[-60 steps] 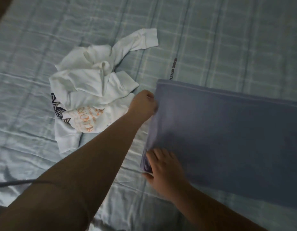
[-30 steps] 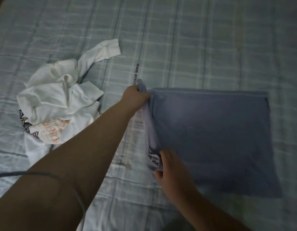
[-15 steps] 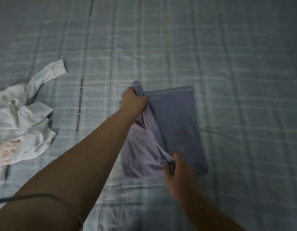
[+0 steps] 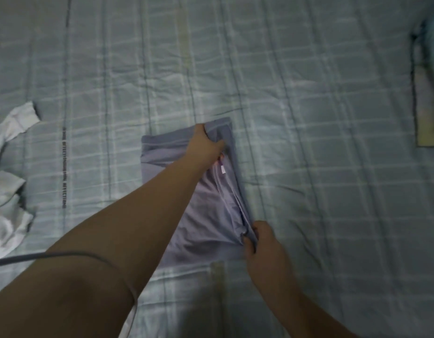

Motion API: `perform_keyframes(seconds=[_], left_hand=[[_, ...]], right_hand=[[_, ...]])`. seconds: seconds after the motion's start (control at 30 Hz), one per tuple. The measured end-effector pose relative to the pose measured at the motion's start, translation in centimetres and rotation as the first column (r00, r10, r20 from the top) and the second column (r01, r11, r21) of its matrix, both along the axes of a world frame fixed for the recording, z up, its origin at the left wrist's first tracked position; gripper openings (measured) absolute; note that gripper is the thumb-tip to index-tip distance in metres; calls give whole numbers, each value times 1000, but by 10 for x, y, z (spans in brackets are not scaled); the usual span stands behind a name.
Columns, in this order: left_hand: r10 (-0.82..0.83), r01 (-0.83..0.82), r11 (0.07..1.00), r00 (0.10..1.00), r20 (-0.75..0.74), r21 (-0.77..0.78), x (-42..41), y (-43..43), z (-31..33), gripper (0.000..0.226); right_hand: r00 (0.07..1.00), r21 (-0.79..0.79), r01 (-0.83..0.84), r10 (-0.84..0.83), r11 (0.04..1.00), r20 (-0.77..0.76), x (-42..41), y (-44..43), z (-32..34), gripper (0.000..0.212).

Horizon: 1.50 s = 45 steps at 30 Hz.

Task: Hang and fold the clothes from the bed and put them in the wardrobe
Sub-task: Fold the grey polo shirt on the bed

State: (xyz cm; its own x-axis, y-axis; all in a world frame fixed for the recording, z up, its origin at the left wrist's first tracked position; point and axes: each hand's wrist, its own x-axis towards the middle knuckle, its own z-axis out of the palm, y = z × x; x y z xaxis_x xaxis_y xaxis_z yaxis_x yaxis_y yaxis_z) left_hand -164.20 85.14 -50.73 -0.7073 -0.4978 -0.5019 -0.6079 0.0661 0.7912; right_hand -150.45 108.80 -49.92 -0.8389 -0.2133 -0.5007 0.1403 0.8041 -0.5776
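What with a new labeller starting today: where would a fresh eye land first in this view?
On the blue-grey garment at the middle of the checked bed cover, half folded. The left hand grips its far edge and the right hand pinches its near right corner. After that, the crumpled white clothes at the left edge.

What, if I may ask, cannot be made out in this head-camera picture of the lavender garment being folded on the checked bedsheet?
Head view throughout.
Folded lavender cloth garment: left forearm covers its left part; its type is unclear.
Crumpled white cloth garments: cut off by the left edge.
Pale rectangular item: blurred, cut by the right edge; unidentifiable.
Small white tag: too small to read.
Dark print line on the bedsheet: blurred, unreadable.
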Motion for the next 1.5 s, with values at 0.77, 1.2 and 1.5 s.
perform_keyframes(seconds=[0.77,1.2,1.5], left_hand=[[-534,470,387,816,222,-793,98,-41,-3,54],[-473,522,525,835,280,-672,91,-149,-14,48],[-435,446,476,868,238,-758,85,-155,-25,24]], right_hand=[[774,146,-430,447,891,-449,-36,-52,-13,59],[655,391,-423,574,818,-492,-167,-163,-32,47],[533,484,-348,594,803,-602,-168,-168,-45,17]])
